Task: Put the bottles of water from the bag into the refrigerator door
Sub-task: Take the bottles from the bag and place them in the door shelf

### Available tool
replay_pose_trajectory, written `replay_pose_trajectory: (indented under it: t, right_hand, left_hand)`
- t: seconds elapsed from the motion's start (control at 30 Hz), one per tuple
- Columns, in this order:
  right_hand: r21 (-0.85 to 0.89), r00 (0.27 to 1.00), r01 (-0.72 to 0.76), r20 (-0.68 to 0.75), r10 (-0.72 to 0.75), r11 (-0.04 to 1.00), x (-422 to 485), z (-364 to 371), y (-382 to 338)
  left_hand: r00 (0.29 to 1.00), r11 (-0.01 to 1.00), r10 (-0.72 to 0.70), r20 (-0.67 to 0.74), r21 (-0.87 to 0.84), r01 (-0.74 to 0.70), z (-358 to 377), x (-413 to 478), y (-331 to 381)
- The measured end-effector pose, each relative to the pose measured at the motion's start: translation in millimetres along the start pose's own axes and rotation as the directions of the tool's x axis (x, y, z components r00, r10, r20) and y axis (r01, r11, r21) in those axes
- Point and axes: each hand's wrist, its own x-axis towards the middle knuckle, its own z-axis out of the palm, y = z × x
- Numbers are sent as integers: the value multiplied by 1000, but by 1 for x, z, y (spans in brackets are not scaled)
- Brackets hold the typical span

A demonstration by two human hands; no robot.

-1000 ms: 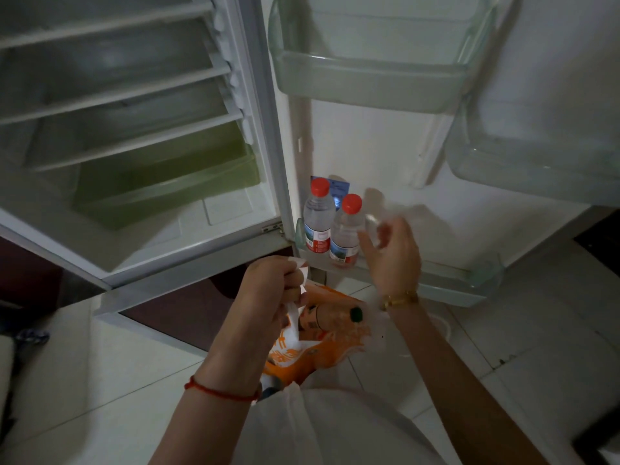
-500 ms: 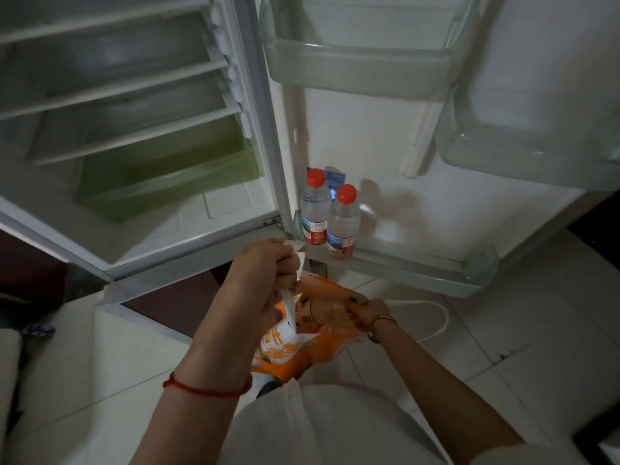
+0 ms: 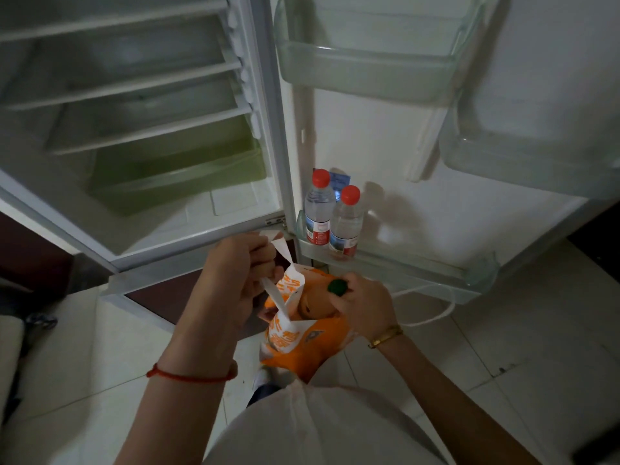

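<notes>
Standing at the open refrigerator, looking down. Holding up the orange-and-white plastic bag [image 3: 302, 344] by its white handles with the left hand [image 3: 240, 276], fingers curled tight round the straps, just left of the frame's centre. Gripping a green-capped bottle [image 3: 337, 286] with the right hand [image 3: 364, 305], fingers wrapped round it just under the cap, right at the bag's open mouth; seen only as the cap and a little of the top, with the rest down inside the bag. Above the hands, at the left end of the lowest door shelf [image 3: 436, 271]: two red-capped water bottles [image 3: 317, 209], upright, side by side and touching. Near the right hand but clear of it, behind the shelf's front rail. Wearing a red string bracelet [image 3: 191, 375] on the left wrist and a gold bangle [image 3: 385, 335] on the right. Below the shelf, right of centre, on the tiled floor [image 3: 536, 330]: a white cord [image 3: 436, 313] lying in a loop
</notes>
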Motion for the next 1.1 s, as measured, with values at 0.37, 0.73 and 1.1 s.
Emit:
replay_pose_trajectory:
  t: [0.37, 0.73, 1.1]
  right_hand:
    - [-25, 878, 211, -434, -201, 977, -25, -131, -14]
    - [7, 730, 287, -649, -214, 958, -8, -166, -16]
    - [-167, 880, 73, -453, -143, 983, 41, -124, -9]
  left_hand:
    - [1000, 998, 15, -9, 58, -15, 35, 13, -13]
    - [999, 996, 0, -34, 85, 2, 27, 16, -12]
    - [999, 993, -48, -6, 112, 48, 37, 17, -17]
